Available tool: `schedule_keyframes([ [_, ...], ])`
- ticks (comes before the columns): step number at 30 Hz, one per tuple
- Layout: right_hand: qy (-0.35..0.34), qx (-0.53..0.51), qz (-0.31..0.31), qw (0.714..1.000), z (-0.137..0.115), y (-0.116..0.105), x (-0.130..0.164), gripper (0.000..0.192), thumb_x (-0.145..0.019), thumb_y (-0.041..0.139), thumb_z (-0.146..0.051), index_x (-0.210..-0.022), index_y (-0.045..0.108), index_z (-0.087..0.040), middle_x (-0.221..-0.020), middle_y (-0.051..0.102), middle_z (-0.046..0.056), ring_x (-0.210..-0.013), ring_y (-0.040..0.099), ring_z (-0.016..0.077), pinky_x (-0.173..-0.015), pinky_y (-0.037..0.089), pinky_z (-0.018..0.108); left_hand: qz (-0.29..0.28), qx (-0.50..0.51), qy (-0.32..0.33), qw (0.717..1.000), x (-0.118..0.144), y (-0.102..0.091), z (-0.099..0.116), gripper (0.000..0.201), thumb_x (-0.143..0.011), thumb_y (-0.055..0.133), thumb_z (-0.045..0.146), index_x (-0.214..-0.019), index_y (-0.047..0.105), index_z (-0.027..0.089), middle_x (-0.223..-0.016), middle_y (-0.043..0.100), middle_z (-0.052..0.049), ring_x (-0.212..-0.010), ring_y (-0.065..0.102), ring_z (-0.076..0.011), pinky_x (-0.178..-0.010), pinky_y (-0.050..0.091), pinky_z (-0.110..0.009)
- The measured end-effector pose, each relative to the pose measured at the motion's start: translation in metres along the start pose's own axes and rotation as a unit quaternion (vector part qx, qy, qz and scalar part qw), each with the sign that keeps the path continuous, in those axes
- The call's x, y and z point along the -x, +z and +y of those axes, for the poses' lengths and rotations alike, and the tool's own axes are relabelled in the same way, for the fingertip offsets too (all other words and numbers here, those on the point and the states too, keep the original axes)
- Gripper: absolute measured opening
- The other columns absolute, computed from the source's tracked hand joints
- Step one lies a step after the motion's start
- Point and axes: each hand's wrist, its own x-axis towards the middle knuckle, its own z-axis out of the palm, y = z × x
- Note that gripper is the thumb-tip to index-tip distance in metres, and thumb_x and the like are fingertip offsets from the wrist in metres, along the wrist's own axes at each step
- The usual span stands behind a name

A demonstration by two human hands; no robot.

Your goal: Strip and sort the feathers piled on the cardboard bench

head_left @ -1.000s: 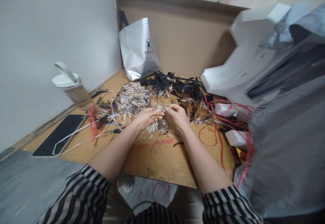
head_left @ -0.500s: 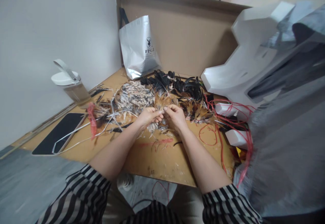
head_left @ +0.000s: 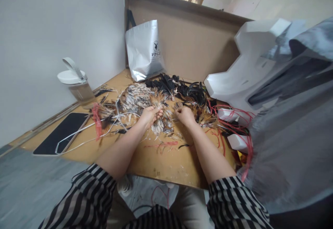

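Note:
My left hand [head_left: 151, 115] is pinched around the base of a small tuft of brown feathers [head_left: 156, 99], which fan out above the fingertips. A short gap to the right, my right hand [head_left: 185, 115] is closed, with a small greyish-brown feather [head_left: 178, 104] showing at its fingertips. Behind the left hand lies a pile of pale speckled feathers [head_left: 136, 95]. Black feathers [head_left: 192, 91] are heaped farther back, and more brown feathers [head_left: 206, 115] lie right of my right hand. Loose feathers [head_left: 158, 126] are scattered below the hands.
A phone [head_left: 62, 132] and a lidded drink bottle [head_left: 79, 87] are at the left. White strips [head_left: 85, 128] cross the phone. A silver bag [head_left: 143, 52] stands against the cardboard wall [head_left: 192, 38]. Red string [head_left: 234, 118] and white foam [head_left: 229, 80] are on the right.
My hands were together at the fingertips and are now apart, the right one moved to the right. The view has shifted slightly.

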Motion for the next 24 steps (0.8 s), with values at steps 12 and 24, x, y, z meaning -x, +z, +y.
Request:
schedule_keyframes([
  [12, 0.032, 0.276, -0.134, 0.951, -0.036, 0.019, -0.025, 0.027, -0.07, 0.055, -0.028, -0.088, 0.068, -0.013, -0.092, 0.065, 0.016, -0.085, 0.061, 0.0246, -0.07, 0.044, 0.029, -0.017, 0.02, 0.008, 1.0, -0.002, -0.002, 0.0, 0.013, -0.069, 0.066, 0.019, -0.072, 0.061, 0.007, -0.058, 0.06, -0.002, -0.045, 0.051, -0.0032, -0.041, 0.038, -0.012],
  [24, 0.152, -0.352, -0.1, 0.918, -0.015, 0.009, -0.003, 0.02, -0.059, 0.065, -0.03, -0.069, 0.063, -0.013, -0.056, 0.057, 0.001, -0.039, 0.038, 0.0052, -0.038, 0.027, 0.019, -0.009, 0.024, -0.019, 0.999, 0.001, 0.0, -0.001, 0.008, -0.072, 0.062, 0.015, -0.071, 0.06, 0.007, -0.061, 0.062, -0.004, -0.046, 0.053, -0.0035, -0.041, 0.039, -0.012],
])
